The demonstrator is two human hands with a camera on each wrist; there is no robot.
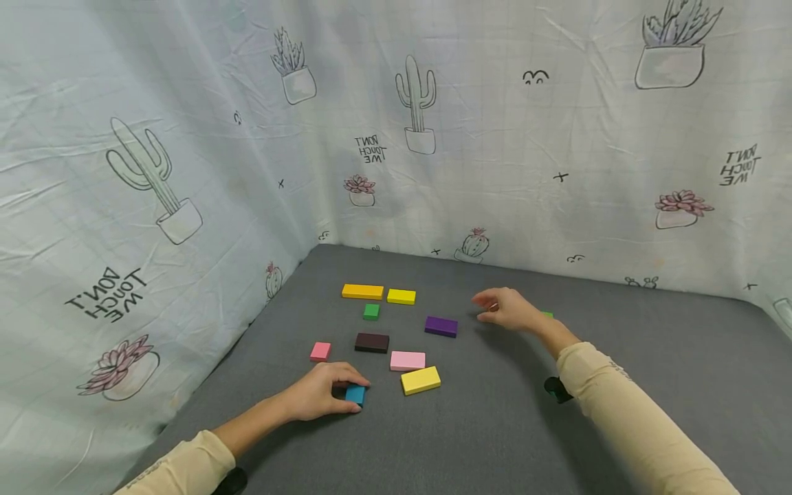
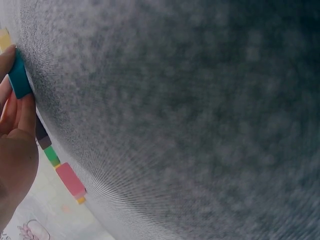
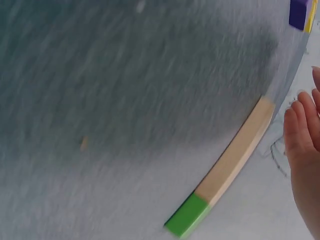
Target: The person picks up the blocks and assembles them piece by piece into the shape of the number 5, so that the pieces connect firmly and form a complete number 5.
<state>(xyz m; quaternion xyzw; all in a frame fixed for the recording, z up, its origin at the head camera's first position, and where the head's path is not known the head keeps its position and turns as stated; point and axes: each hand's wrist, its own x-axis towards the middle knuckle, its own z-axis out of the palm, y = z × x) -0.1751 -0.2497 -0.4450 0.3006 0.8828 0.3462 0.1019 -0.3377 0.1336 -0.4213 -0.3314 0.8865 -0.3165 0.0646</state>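
My left hand [image 1: 322, 393] pinches a small blue block [image 1: 355, 394] between thumb and fingers at the front of the grey table. The same blue block [image 2: 19, 75] shows at the left edge of the left wrist view. A pink-red block [image 1: 320, 352] lies just beyond that hand; a yellow block [image 1: 421, 380] and a light pink block [image 1: 408, 361] lie to its right. My right hand [image 1: 509, 309] hovers with relaxed, parted fingers and holds nothing, right of a purple block [image 1: 441, 326]. Part of the right hand [image 3: 305, 135] is cut off in its wrist view.
Farther back lie an orange block [image 1: 362, 291], another yellow block [image 1: 401, 296], a green block [image 1: 371, 311] and a dark brown block [image 1: 372, 342]. A tan piece [image 3: 235, 152] with a green end [image 3: 187, 215] lies beyond the right arm, mostly hidden in the head view. Patterned cloth [image 1: 495, 137] encloses the table.
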